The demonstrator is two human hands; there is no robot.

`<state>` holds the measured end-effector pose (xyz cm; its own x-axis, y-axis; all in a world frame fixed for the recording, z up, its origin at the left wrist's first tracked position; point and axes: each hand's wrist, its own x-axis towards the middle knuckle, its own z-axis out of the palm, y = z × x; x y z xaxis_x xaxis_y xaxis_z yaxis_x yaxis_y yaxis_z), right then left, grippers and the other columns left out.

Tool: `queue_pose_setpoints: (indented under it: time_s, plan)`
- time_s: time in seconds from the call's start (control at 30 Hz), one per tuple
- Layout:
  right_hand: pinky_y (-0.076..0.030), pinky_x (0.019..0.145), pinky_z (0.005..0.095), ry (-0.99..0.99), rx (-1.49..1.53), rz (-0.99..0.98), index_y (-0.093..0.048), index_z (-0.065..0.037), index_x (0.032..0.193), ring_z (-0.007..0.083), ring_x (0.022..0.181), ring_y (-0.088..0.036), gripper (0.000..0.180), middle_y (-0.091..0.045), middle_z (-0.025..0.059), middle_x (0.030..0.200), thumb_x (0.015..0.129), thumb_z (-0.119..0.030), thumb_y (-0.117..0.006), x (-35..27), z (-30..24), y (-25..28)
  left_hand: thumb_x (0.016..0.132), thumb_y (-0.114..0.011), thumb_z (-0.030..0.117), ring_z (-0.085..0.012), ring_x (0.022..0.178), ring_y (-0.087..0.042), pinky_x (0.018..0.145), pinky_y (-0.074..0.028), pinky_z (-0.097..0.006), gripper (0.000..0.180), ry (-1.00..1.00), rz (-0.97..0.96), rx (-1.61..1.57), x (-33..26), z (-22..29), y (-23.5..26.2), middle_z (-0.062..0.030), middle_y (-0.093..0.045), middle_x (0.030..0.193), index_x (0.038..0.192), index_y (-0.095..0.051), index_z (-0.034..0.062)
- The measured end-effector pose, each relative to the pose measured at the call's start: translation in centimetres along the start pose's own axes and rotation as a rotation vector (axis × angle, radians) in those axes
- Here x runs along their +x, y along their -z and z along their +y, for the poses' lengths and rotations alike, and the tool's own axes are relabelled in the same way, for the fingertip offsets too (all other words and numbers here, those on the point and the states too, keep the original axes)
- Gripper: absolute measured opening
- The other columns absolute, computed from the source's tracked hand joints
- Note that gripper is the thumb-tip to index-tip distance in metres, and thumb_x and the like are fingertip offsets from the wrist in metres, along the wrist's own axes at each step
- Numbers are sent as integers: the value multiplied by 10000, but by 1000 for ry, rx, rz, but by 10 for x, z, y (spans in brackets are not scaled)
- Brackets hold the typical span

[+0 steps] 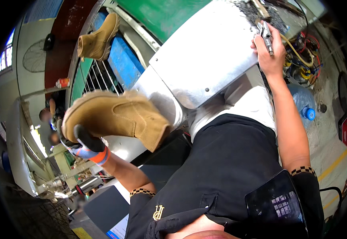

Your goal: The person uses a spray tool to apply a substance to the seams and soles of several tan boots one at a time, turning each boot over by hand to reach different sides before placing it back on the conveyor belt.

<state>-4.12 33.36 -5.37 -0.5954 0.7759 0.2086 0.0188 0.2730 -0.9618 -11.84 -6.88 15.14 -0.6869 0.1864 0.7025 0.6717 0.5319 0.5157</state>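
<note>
Left hand (86,148), in a black & orange glove, grips a tan boot (115,116) from below, fingers closed on its sole. The boot sits just left of the shiny metal cover (205,59). Right hand (269,49), bare, at the cover's right edge, fingers closed round a metal tool (266,36). A 2nd tan boot (98,38) rests up left of the cover.

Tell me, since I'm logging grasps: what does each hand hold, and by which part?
The gloved left hand holds a tan boot by its sole near the toe. The bare right hand grips a metal tool around its handle.
</note>
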Motion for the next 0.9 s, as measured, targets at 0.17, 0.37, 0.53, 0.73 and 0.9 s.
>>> queue_pose_setpoints:
  time_s: [0.17,0.37,0.53,0.73,0.9]
  plan:
    - [-510,642,270,97,309,-482,-545,56,1210,134,670,-643,399,-657,95,805,839,-89,-574,-11,-54,-23,887,-592,450,-309,1083,-612,957,-501,-432,677,-185,0,-268,11,-46,-41,-211,-597,1208,1316,-465,-58]
    - [-493,689,254,317,581,-905,-558,37,1231,111,743,-595,437,-631,87,977,826,-125,-590,-23,-154,-54,811,-662,390,-306,1061,-623,952,-489,-405,715,-10,-130,-399,37,-42,-67,-221,-620,1167,1318,-461,-72]
    - [-479,637,268,824,552,-643,-630,-37,1097,125,681,-619,353,-647,60,788,772,-166,-680,-16,-189,-98,772,-716,368,-277,1060,-626,965,-477,-384,735,14,-177,-431,51,-46,-75,-211,-636,1157,1311,-484,-73]
    - [-480,614,307,795,714,-830,-585,32,1106,193,627,-607,362,-642,105,746,781,-115,-645,0,-187,-146,788,-705,334,-249,1072,-615,957,-480,-356,692,74,-198,-525,58,-65,-78,-177,-622,1192,1306,-494,-74]
    - [-484,636,274,367,860,-760,-609,-9,1110,135,677,-607,333,-650,55,796,813,-154,-648,-28,-155,-153,849,-616,412,-321,1157,-576,1007,-456,-425,712,44,-305,-519,73,-112,-73,-217,-569,1268,1348,-443,-66]
